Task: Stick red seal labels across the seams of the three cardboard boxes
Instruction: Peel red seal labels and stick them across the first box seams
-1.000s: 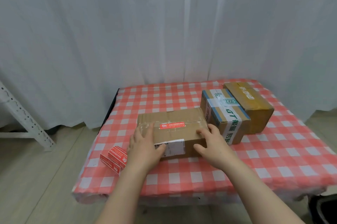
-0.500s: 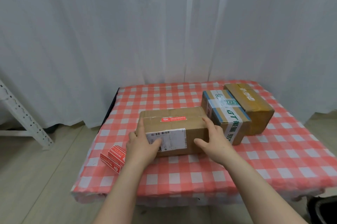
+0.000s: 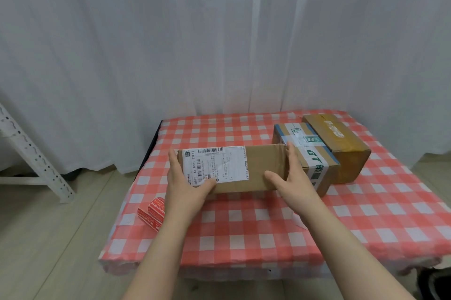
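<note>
Three cardboard boxes sit on the counter (image 3: pixel 244 231). The long box (image 3: pixel 253 170) is at centre, gripped at its ends by the left hand (image 3: pixel 188 182) and right hand (image 3: pixel 292 177), fingers along the ends and thumbs on its near face. A taped box (image 3: pixel 314 151) and a brown box (image 3: pixel 341 143) stand toward 2 o'clock. No visible face shows a seal, so sealing looks unfinished. The red seal labels (image 3: pixel 153 213), seemingly two strips, lie at 8 o'clock.

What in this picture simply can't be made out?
Head view: long brown cardboard box, held by left hand and right hand: far faces turned away, so any red seal is unseen.
White shipping label: print too small; left thumb covers a corner.
Red label packs: partly behind the left forearm.
Dark object, bottom right: cut by frame edge.
</note>
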